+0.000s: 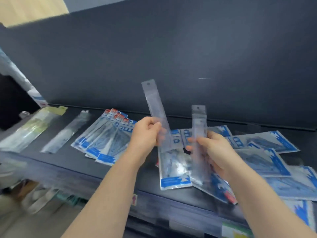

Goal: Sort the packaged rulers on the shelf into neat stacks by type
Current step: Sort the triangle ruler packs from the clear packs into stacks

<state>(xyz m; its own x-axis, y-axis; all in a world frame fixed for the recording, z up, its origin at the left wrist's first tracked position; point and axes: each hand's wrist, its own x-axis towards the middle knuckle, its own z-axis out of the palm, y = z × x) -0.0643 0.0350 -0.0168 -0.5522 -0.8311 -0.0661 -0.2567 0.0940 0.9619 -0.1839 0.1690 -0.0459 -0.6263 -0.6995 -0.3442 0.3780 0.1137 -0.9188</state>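
Overhead, head view: left hand (145, 131) grips a long clear ruler sleeve (155, 109), fingers (157, 125) wrapped around its lower part, tilted up-left. Right hand (212, 148) pinches a shorter clear sleeve (199, 134), held upright. Both are raised above the dark shelf (120, 169). Beneath them lies a loose heap of blue packs (267, 160). Left: fanned blue-and-red stack (106, 138), one clear pack (66, 133), a greenish pack (32, 129).
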